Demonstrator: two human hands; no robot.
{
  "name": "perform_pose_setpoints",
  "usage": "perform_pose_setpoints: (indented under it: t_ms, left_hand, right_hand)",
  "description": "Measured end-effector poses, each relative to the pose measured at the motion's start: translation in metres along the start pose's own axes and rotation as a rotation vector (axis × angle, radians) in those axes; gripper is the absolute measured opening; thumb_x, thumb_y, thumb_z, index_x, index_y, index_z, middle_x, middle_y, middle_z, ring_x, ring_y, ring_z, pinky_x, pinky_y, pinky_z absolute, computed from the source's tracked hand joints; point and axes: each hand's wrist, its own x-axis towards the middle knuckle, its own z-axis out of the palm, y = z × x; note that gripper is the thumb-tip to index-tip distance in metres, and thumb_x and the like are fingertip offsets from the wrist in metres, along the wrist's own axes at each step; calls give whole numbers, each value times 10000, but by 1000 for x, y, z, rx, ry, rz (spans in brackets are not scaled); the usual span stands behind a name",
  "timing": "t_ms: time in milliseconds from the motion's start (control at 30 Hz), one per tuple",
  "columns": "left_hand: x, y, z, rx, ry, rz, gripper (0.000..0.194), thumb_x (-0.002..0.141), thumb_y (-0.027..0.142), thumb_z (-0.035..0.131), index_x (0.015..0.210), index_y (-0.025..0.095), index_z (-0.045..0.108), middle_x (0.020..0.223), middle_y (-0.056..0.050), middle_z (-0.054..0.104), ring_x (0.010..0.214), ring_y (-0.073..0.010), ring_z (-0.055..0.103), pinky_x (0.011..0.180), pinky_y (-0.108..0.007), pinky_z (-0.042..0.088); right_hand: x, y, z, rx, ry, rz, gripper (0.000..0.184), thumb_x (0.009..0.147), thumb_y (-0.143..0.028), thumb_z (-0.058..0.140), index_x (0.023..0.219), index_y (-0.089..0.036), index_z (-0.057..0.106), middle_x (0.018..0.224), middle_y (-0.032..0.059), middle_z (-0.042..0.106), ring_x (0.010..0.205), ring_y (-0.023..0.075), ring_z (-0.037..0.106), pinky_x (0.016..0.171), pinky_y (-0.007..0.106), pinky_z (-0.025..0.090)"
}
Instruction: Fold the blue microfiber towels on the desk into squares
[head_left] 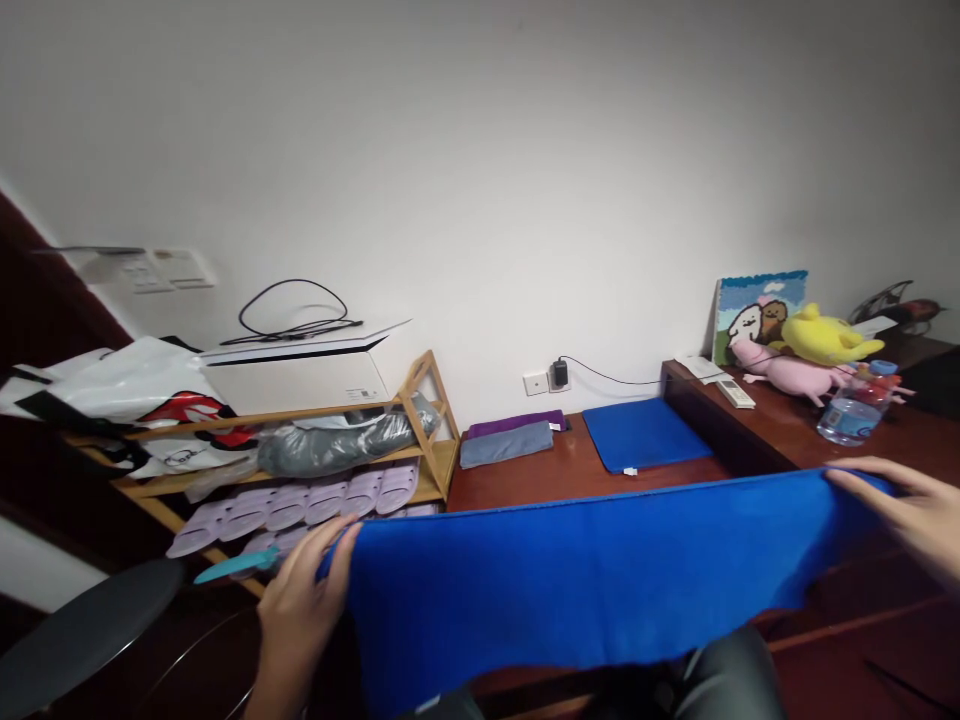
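Observation:
A blue towel (585,580) hangs stretched between my two hands, its top edge nearly straight and its lower part falling over my lap. My left hand (307,585) pinches the left top corner between thumb and fingers. At the opposite corner, my right hand (900,500) grips the cloth the same way. Behind the towel, a second blue towel (641,432) lies flat on the reddish-brown table (517,480), a small white tag at its front edge. To its left lie a folded grey-blue towel (506,446) and a folded purple towel (525,423).
On the left a wooden rack (431,440) holds lilac slippers (330,497), a plastic-wrapped grey bundle (349,440) and a white box (300,380). A higher surface at right bears a water bottle (851,410), plush toys (799,378) and a remote (735,393). A black chair (90,620) stands lower left.

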Motion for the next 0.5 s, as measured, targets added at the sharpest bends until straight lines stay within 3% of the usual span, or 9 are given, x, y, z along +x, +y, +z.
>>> perform_pose_setpoints:
  t_ms: [67,167,300,433,500]
  left_hand:
    - [5,-12,33,-32,-95,-65,338,971,548,532,1079,284,713,1093,-43,797,1031,-279,745,1002,-433,586]
    - [9,-30,98,-117,-304,-41,401,968,568,476,931,258,728,983,-57,815,949,-261,759,938,-392,606]
    - [-4,-41,183,-52,-445,-15,391,989,422,404,982,226,743,1055,-98,814,1043,-274,746,993,-439,576]
    - [-53,-35,237,25,-437,-27,438,979,337,373,1087,167,762,1256,-186,755,1263,-333,657,1148,-550,448]
    - [-86,-38,253,57,-472,-19,478,991,345,353,1160,156,758,1333,-182,723,1306,-324,634,1164,-528,441]
  right_hand:
    - [17,13,31,3,-87,14,465,657,-715,796,898,-318,811,1078,123,794,1093,389,698,1027,506,494]
    - [47,48,92,-26,-167,-2,515,684,-720,740,912,-263,804,1042,99,807,1052,352,719,992,457,519]
    - [67,92,177,-209,-211,-33,494,833,-633,598,999,-206,782,1106,144,782,1051,322,709,966,428,523]
    - [32,128,244,-534,-103,-15,492,961,-432,415,1246,-159,709,1379,188,645,1193,333,630,1002,469,503]
    - [2,151,266,-622,-181,-63,507,996,-407,349,1295,-180,690,1430,161,615,1243,314,607,1049,455,482]
